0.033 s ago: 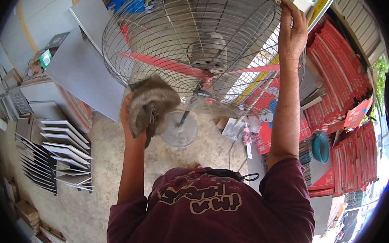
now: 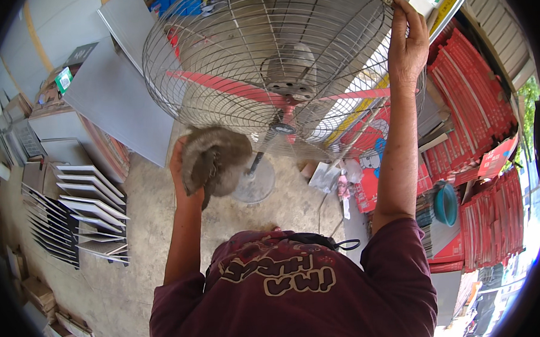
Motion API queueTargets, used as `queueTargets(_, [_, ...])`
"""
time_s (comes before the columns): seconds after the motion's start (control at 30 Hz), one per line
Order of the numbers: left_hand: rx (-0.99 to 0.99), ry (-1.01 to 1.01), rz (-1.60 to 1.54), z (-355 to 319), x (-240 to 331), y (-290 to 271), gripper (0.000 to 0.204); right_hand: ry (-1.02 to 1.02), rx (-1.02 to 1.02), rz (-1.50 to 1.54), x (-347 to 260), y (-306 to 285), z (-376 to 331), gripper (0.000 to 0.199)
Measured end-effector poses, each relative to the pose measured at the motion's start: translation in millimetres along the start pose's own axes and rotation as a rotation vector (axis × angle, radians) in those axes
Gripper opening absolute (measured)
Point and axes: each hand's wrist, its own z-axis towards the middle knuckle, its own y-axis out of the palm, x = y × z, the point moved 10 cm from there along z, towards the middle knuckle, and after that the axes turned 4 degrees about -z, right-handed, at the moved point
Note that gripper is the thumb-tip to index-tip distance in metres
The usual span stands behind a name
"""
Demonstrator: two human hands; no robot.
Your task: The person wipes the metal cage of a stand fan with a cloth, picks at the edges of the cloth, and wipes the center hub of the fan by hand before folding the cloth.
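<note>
In front of me stands a large pedestal fan with red blades [image 2: 227, 88] inside a round wire guard [image 2: 174, 49]. Its round grey base [image 2: 254, 184] rests on the floor. My left hand [image 2: 178, 163] is closed on a dirty grey-brown cloth [image 2: 224, 155] at the guard's lower left edge; the cloth hides most of the fingers. My right hand [image 2: 408, 48] grips the guard's rim at the upper right, its fingers bent over the wire beside a small clip [image 2: 387, 0].
Large grey panels [image 2: 119, 97] lean at the left, above a rack of white tile samples [image 2: 90, 200]. Red cartons [image 2: 469, 105] are stacked at the right beside a teal basin [image 2: 445, 205]. Crumpled wrappings and a cable [image 2: 321, 217] lie near the fan's base.
My left hand and the cloth have shifted slightly downward along the guard's edge. The right hand keeps its hold on the rim, with the guard barely moved.
</note>
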Motion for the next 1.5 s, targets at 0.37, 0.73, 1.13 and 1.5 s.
queueTargets(0.37, [0.049,-0.126,0.325,-73.6,-34.2,-83.9,0.02,0.063,-0.036,0.111,-4.1,1.1,0.9,0.019])
queueTargets(0.73, [0.075,-0.135,0.279,-91.7,-36.6,-104.3,0.019,0.019,-0.023,0.008,-12.0,-4.4,2.3,0.019])
queueTargets(1.13, [0.064,-0.186,0.346,-107.1,-35.9,-113.9,0.023,-0.03,-0.003,-0.062,-10.4,-4.0,-1.6,0.02])
queueTargets(1.5, [0.041,-0.163,0.395,-112.1,-30.0,-112.1,0.022,-0.049,-0.016,0.052,-10.1,-1.8,-1.5,0.021])
